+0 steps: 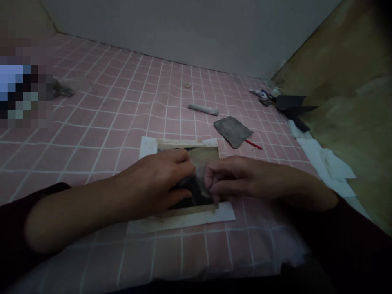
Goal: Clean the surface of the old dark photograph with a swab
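On the print (205, 153), hands (153, 179) (241, 177) half-curled

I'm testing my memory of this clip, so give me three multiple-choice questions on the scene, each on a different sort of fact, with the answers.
1. Where does the red stick lie?
A) beside the grey patch
B) on the white tissue
C) at the far wall

2. What colour is the grid-lined cloth?
A) green
B) pink
C) blue

3. How does the dark print lie?
A) rolled up
B) upright
C) flat on a white sheet

Answers:
1 A, it lies by the patch's lower corner.
2 B, pink shows between white lines.
3 C, the sheet's edges show around it.
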Demonstrator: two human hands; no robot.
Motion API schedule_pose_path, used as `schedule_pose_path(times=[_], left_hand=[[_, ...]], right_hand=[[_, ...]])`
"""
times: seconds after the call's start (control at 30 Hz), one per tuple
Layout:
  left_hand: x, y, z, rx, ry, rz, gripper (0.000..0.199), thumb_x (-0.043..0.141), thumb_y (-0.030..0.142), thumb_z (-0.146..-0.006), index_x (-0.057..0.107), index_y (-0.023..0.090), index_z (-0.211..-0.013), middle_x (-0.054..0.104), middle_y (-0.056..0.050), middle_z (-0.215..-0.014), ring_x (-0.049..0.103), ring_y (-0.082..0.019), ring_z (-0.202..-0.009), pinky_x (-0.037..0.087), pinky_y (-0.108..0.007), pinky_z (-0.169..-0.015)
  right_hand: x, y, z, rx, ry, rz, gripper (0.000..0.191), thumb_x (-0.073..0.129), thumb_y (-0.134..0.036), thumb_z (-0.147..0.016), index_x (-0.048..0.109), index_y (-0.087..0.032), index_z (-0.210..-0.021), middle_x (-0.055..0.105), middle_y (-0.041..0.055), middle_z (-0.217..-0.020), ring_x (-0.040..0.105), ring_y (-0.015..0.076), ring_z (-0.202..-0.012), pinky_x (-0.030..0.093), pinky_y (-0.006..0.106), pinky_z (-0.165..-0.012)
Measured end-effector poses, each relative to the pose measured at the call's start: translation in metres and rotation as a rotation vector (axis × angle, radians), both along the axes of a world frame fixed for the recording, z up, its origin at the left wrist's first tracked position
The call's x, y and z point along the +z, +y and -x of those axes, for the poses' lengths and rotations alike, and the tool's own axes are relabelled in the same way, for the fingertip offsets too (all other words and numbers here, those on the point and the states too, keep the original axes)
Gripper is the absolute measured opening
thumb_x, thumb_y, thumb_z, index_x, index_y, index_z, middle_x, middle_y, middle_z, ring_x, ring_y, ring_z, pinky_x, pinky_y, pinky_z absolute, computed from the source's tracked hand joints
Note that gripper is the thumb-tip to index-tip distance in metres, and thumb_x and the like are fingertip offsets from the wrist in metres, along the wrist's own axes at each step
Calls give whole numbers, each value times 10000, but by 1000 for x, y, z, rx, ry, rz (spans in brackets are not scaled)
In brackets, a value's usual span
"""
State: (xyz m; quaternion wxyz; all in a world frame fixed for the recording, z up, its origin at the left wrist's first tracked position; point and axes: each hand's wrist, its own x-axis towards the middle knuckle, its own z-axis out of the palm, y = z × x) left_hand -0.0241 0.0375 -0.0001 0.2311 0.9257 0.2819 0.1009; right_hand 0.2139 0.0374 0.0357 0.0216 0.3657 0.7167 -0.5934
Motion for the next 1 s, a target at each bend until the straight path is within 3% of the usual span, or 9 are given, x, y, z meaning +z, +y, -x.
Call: schedule_pose_path(times=[0.1,0.3,0.43,0.6,0.8,1.0], left_hand=[[0,-1,1,12,17,6,153,619,249,-841,565,195,-973,530,-34,-1032,547,-165,-842,428,-286,-683],[0,-2,2,3,22,-1,127,618,246,-841,561,198,-943,531,-31,-1020,545,-166,-843,424,-284,-679],[0,-1,1,13,28,3,135,612,262,-847,562,195,-954,533,-34,-1024,547,-168,-848,431,-286,-686],[1,-1,1,0,6,-6,136,623,211,-827,562,189,-946,533,-34,-1008,547,-162,-834,425,-273,-671],[1,-1,0,7,15,-6,150,624,251,-839,567,189,-963,535,-37,-1025,549,-169,-845,436,-287,-688],[1,0,-1,10,22,13,122,612,229,-837,553,188,-935,531,-37,-1026,547,-163,-833,434,-283,-672]], right_hand=[[2,3,-5,51,-114,-56,110,513,-130,-886,571,-160,-798,597,-27,-698,479,79,-580,368,204,-520],[0,1,-1,21,36,-32,64,520,-182,-905,574,-164,-934,614,-7,-804,546,101,-675,435,223,-604],[3,4,-9,101,-90,-90,88,505,-150,-902,564,-165,-839,601,-17,-751,523,98,-662,406,220,-593],[2,0,1,27,-4,-111,84,494,-161,-916,541,-169,-846,598,-18,-765,512,96,-659,407,219,-593],[3,1,-5,121,-90,-77,106,471,-161,-929,533,-169,-844,597,-15,-731,529,107,-665,415,230,-614],[5,-5,5,67,-51,-150,123,457,-123,-914,523,-175,-825,626,-9,-744,553,111,-671,428,243,-637]])
